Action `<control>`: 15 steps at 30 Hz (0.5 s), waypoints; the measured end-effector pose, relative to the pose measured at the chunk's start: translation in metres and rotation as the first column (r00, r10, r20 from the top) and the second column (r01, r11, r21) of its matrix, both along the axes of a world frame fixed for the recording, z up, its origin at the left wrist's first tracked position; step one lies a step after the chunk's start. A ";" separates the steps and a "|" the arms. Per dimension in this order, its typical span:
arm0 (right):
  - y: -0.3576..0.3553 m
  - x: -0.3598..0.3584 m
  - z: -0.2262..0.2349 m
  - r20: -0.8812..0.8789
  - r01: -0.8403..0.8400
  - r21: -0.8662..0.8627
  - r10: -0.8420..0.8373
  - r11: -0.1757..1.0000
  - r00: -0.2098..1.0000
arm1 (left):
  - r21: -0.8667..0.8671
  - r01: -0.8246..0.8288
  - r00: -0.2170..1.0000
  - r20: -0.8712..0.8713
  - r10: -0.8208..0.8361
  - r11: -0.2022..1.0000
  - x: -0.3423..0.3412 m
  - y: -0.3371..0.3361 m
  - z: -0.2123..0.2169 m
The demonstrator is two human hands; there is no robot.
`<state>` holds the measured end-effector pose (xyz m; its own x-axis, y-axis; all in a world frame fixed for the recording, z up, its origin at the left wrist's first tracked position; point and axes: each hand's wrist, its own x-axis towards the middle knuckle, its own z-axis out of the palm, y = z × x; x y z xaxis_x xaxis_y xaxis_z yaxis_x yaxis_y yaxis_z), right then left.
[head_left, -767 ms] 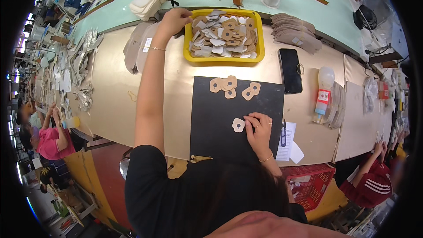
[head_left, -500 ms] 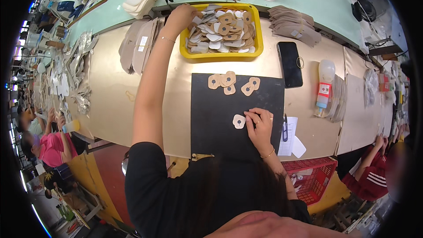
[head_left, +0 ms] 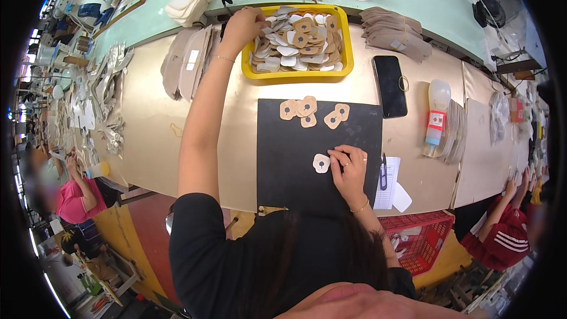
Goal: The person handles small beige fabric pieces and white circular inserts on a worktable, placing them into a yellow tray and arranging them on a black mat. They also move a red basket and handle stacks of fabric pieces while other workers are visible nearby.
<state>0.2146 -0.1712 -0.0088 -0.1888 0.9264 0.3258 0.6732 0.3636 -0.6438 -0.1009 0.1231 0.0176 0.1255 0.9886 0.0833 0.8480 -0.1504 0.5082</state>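
Observation:
My left hand (head_left: 243, 26) reaches over the left rim of a yellow tray (head_left: 295, 75) piled with small brown and white rounded pieces. Its fingers are bent together at the pile, and whatever lies between their tips is hidden. Resting on a black mat (head_left: 289, 186), my right hand (head_left: 349, 171) has loosely bent fingers, with the thumb apart from the index finger. Just left of its fingertips lies a pale flower-shaped piece (head_left: 321, 163) with a dark centre mark. Farther up the mat are a cluster of similar tan pieces (head_left: 306, 106) and an overlapping pair (head_left: 336, 116).
Stacked brown sheets (head_left: 180, 62) stand left of the tray, and more stacks (head_left: 393, 29) lie to its right. A black phone (head_left: 390, 85), a bottle (head_left: 436, 112), a pen (head_left: 383, 174) and papers (head_left: 388, 192) are right of the mat. Below sits a red crate (head_left: 419, 242).
My left hand has shifted slightly at the tray's left side, its fingers now a little higher over the pieces. My right hand and the pieces on the mat stay put.

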 end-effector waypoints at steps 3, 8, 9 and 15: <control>0.000 0.000 -0.001 -0.003 0.001 0.000 -0.001 1.000 1.000 | -0.019 -0.026 0.996 0.080 0.027 0.999 -0.009 0.004 0.000; 0.000 0.000 -0.001 -0.005 0.001 0.007 -0.001 1.000 1.000 | 0.004 -0.050 0.988 0.144 0.049 0.999 -0.027 0.017 -0.005; 0.000 0.000 -0.001 -0.004 0.002 0.006 -0.002 1.000 1.000 | -0.007 -0.071 0.969 0.236 0.070 0.997 -0.030 0.018 -0.005; 0.000 -0.001 -0.001 0.001 0.000 0.008 0.000 1.000 1.000 | -0.126 -0.111 0.732 0.661 0.166 0.986 -0.033 0.009 0.002</control>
